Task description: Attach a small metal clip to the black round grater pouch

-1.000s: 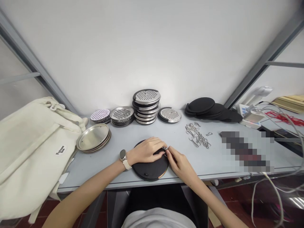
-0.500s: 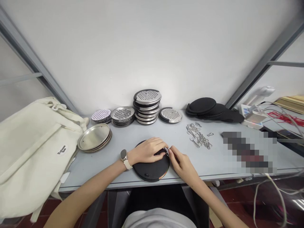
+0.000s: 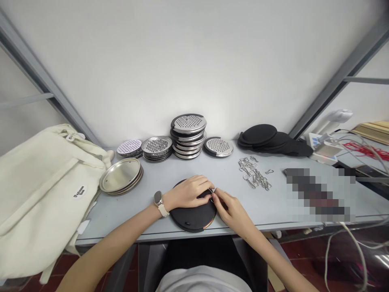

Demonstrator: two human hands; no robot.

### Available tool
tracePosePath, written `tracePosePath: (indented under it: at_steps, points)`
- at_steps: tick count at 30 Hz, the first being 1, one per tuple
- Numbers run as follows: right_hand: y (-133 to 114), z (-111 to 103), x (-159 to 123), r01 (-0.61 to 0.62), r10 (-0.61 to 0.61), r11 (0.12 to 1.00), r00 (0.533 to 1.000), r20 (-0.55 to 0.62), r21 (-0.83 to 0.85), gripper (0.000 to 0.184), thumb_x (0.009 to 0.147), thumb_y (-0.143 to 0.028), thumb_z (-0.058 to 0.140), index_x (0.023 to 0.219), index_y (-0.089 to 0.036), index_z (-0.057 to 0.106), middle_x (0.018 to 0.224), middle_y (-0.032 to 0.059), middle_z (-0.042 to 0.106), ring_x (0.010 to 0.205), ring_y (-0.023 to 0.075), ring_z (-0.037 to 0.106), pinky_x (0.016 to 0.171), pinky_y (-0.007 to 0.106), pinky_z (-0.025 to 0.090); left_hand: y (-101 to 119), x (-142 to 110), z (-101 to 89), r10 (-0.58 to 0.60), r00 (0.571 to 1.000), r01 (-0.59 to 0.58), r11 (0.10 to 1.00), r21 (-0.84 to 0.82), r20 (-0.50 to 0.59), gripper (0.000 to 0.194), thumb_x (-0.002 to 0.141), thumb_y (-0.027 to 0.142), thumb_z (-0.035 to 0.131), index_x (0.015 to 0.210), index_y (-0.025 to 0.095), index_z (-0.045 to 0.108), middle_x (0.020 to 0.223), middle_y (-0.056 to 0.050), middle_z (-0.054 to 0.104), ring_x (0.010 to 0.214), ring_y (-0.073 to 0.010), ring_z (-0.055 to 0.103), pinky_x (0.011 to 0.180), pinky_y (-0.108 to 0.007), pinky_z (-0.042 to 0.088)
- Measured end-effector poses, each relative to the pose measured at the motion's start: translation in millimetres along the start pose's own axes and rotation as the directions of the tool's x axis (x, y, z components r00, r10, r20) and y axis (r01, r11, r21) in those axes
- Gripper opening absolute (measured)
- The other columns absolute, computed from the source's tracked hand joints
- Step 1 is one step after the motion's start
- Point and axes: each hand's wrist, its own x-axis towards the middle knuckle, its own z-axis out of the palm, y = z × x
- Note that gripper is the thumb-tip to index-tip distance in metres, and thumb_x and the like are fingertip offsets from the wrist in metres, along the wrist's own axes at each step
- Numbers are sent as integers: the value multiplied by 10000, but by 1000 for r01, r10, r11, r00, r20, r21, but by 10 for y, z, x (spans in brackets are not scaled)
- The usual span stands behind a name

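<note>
A round black pouch (image 3: 191, 214) lies at the table's near edge. My left hand (image 3: 189, 192), a watch on its wrist, rests on the pouch's top with fingers curled, pinching at its right rim. My right hand (image 3: 231, 209) meets it there, its fingertips pinched on a small metal key ring (image 3: 212, 197) at the pouch's edge. Both hands touch at that spot. How the ring sits on the pouch is hidden by the fingers.
A pile of loose metal rings and clasps (image 3: 254, 174) lies to the right. Along the wall stand stacked perforated metal discs (image 3: 187, 135), plain metal lids (image 3: 120, 177) and black round pouches (image 3: 270, 140). A cream cloth bag (image 3: 39, 190) fills the left; cables (image 3: 361, 154) hang at right.
Barely any. My right hand's fingertips have shifted slightly at the pouch's right rim while the left hand holds still.
</note>
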Motion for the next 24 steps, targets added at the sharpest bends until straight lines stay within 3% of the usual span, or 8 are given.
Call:
tracePosePath:
  at_steps: [12,24]
  points:
    - [-20,-1,6,-38,39,999,999,-6,35,219,935,-289,369,735,-232,299,607,-59,361,543,115,374,527,222,308,-2,2,5,2,1000,-2,1000,15,0,127,882,193,468,982,145,531,911,-67,565,876,-185,520,841,-302,426]
    - [-51,-24,0,-14,14,1000,1000,-12,21,187,967,-293,318,822,-228,417,681,-21,454,625,142,455,605,242,366,3,8,-2,6,1000,-6,1000,26,-6,100,880,194,459,941,151,524,880,-66,562,844,-183,522,808,-299,430]
